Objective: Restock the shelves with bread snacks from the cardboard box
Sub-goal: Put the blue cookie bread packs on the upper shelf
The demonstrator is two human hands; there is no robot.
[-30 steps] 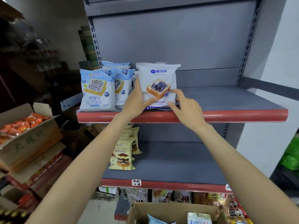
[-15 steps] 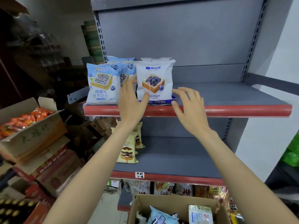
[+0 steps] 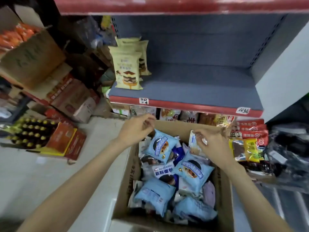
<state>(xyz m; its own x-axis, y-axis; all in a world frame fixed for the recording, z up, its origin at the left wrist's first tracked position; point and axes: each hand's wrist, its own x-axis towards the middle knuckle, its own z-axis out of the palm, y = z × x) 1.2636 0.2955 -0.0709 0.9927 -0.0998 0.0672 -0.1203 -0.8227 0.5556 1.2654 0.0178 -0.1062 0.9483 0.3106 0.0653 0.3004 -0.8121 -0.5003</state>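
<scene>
While hovering over the cardboard box (image 3: 222, 195) of glossy blue snack packets (image 3: 192, 171), holding nothing. Left hand (image 3: 135, 129), right hand (image 3: 212, 144): fingers hanging loosely curled. Packet lettering reading blurred.

You see the cardboard box (image 3: 123, 195) open on the floor at six o'clock. It is full of blue bread snacks (image 3: 192, 171), lying flat and tilted in a messy pile. On the grey shelf (image 3: 200, 91) at twelve o'clock, yellow bread packs (image 3: 127, 71) stand upright at its left end.
</scene>
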